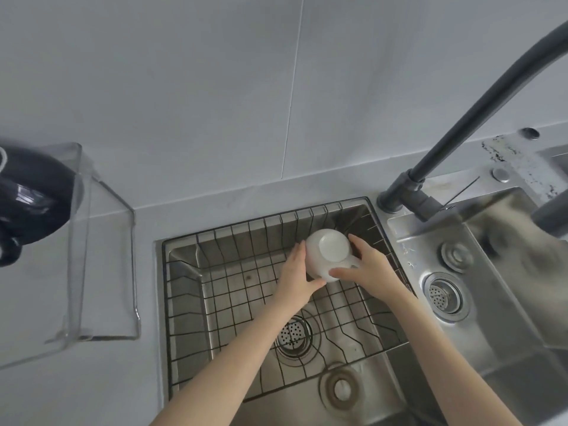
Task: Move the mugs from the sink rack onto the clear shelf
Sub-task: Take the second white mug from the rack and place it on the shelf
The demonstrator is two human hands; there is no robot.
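A white mug (329, 250) sits upside down, base up, in the far right part of the black wire sink rack (190, 302). My left hand (296, 276) cups its left side and my right hand (368, 269) wraps its right side over the handle. The clear shelf (101, 241) stands on the counter at the left. A dark glossy mug (33, 201) sits on top of it, partly cut off by the frame edge.
The rack lies in a steel sink with a drain (292, 333) below it. A dark grey faucet (461, 127) arches over the right side. A second basin with its own drain (442, 298) lies to the right. A grey tiled wall rises behind.
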